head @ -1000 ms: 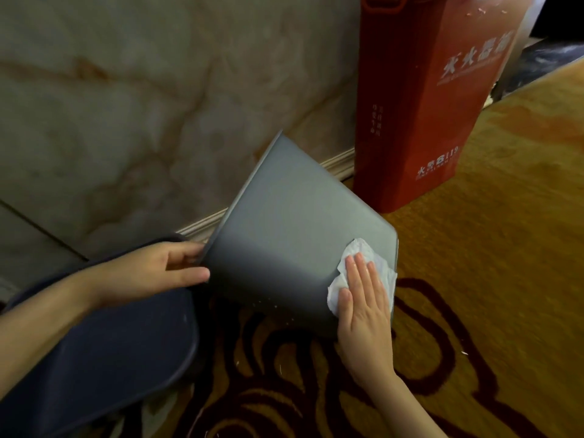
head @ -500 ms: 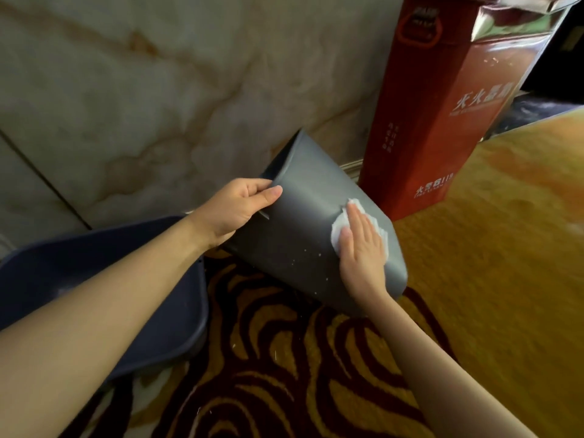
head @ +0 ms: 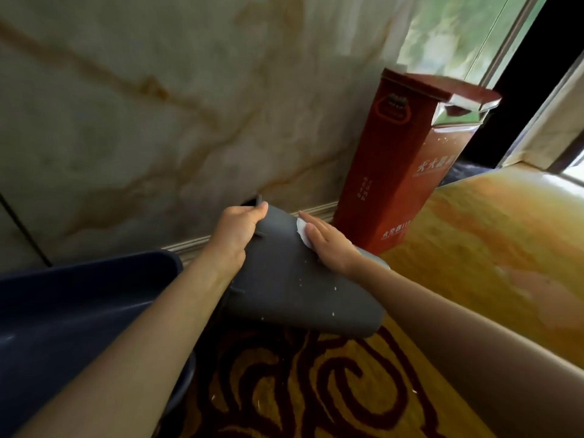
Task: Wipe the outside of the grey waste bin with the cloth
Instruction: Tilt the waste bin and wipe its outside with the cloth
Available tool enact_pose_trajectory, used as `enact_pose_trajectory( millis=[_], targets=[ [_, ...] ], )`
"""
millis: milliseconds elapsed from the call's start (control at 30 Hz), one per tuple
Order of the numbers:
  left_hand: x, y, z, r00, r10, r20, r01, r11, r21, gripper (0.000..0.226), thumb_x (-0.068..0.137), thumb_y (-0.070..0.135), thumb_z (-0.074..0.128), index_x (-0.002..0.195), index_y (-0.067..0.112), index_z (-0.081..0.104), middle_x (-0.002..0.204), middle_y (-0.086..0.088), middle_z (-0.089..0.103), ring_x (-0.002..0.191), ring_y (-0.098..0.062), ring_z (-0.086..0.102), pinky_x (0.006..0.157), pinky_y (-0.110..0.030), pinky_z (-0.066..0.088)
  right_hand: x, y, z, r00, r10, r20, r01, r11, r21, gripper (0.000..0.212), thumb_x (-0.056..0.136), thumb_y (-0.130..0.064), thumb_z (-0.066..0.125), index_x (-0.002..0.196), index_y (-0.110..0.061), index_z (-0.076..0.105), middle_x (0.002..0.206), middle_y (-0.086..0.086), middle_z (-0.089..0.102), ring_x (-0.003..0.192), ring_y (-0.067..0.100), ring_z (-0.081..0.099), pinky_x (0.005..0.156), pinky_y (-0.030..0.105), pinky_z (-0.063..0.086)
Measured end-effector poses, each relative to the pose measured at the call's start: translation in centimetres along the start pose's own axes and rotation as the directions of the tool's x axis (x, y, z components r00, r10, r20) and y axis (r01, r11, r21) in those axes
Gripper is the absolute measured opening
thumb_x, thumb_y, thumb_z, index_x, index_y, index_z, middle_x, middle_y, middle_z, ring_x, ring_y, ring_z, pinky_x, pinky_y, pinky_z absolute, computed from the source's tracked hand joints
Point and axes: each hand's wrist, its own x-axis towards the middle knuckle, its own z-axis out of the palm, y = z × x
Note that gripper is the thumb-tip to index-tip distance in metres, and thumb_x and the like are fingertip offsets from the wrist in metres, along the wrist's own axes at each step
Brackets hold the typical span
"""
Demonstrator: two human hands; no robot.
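Note:
The grey waste bin lies tipped on the patterned carpet, its open rim toward the marble wall and its base toward me. My left hand grips the rim at the top left edge. My right hand lies flat on the bin's upper right side, pressing a white cloth against it. Only a small part of the cloth shows beyond the fingers. Small white specks dot the bin's side.
A dark blue tub sits on the floor at the left, touching my left forearm. A tall red box with white lettering stands against the wall just right of the bin. Marble wall and skirting run behind. Patterned carpet spreads in front.
The right hand has slid the cloth from near the bin's base up toward its rim. The left hand shifted higher on the rim. The view has pulled back and tilted up.

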Motion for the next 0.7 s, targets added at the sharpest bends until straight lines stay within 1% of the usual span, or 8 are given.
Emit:
enact_pose_trajectory(
  millis=[67,133,167,300,400,467,600,700],
  targets=[
    [0.1,0.6,0.4,1.0,-0.001,0.011,0.001,1.0,0.01,0.026,0.086,0.018,0.059,0.064,0.004,0.061,0.066,-0.012,0.058,0.062,-0.025,0.056,0.066,-0.031,0.045,-0.4,-0.1,-0.3,0.998,0.007,-0.061,-0.003,0.998,0.063,0.042,0.101,-0.025,0.027,0.14,-0.015,0.036,0.149,0.004,0.039,0.138,0.017,0.032,0.114,0.029,0.02],
    [0.0,1.3,0.5,0.999,-0.001,0.032,0.001,1.0,0.009,0.025,0.084,0.019,0.061,0.065,0.004,0.061,0.061,-0.01,0.059,0.06,-0.025,0.056,0.064,-0.03,0.044,-0.9,0.0,-0.7,0.995,0.005,-0.104,0.006,0.995,0.104,0.038,0.1,-0.026,0.032,0.133,-0.015,0.046,0.137,0.002,0.05,0.126,0.011,0.041,0.099,0.014,0.024],
    [0.0,1.6,0.8,0.999,-0.004,0.039,0.004,1.0,0.004,0.026,0.083,0.02,0.063,0.062,0.005,0.061,0.056,-0.007,0.06,0.057,-0.023,0.056,0.062,-0.029,0.044,-1.2,0.2,-1.1,0.995,0.033,-0.094,-0.02,0.991,0.133,0.037,0.1,-0.03,0.033,0.131,-0.019,0.05,0.13,-0.002,0.054,0.119,0.007,0.043,0.093,0.013,0.025],
    [-0.9,3.1,0.8,0.998,-0.034,0.059,0.037,0.998,-0.051,0.025,0.08,0.017,0.066,0.057,0.008,0.061,0.05,-0.003,0.061,0.054,-0.019,0.057,0.061,-0.028,0.047,-1.4,-0.7,-2.1,0.989,0.142,-0.03,-0.131,0.963,0.237,0.039,0.097,-0.043,0.034,0.123,-0.025,0.057,0.119,-0.003,0.061,0.116,0.013,0.051,0.089,0.021,0.031],
    [-1.5,4.3,0.6,0.969,-0.06,0.239,0.07,0.997,-0.033,0.021,0.079,0.003,0.062,0.059,0.006,0.064,0.045,-0.003,0.064,0.046,-0.018,0.061,0.056,-0.025,0.051,-2.2,-1.2,-2.2,0.983,0.164,-0.084,-0.133,0.947,0.291,0.04,0.097,-0.042,0.034,0.128,-0.026,0.054,0.124,-0.001,0.06,0.119,0.013,0.049,0.092,0.023,0.033],
    [-1.9,4.7,0.8,0.923,-0.073,0.377,0.071,0.997,0.019,0.019,0.08,-0.003,0.057,0.065,0.004,0.066,0.049,-0.006,0.067,0.045,-0.016,0.064,0.053,-0.023,0.054,-3.1,-0.5,-2.1,0.974,0.197,-0.114,-0.147,0.925,0.349,0.04,0.097,-0.042,0.034,0.122,-0.024,0.059,0.115,0.003,0.065,0.11,0.015,0.054,0.09,0.028,0.038],
    [-2.5,4.8,2.9,0.873,-0.069,0.483,0.03,0.996,0.088,0.014,0.087,0.004,0.053,0.081,0.004,0.065,0.055,-0.002,0.07,0.05,-0.012,0.066,0.052,-0.021,0.056,-5.0,1.5,-2.0,0.959,0.229,-0.168,-0.122,0.867,0.482,0.04,0.096,-0.045,0.034,0.125,-0.028,0.056,0.105,-0.009,0.064,0.095,0.006,0.056,0.08,0.023,0.041],
    [-2.4,4.6,3.2,0.861,-0.07,0.503,-0.01,0.988,0.155,0.015,0.09,0.012,0.052,0.085,0.007,0.065,0.06,0.0,0.072,0.052,-0.009,0.068,0.053,-0.021,0.056,-5.3,1.9,-1.5,0.947,0.248,-0.203,-0.117,0.858,0.499,0.042,0.097,-0.042,0.033,0.128,-0.023,0.055,0.109,-0.006,0.061,0.105,0.011,0.053,0.093,0.03,0.041]
  ],
)
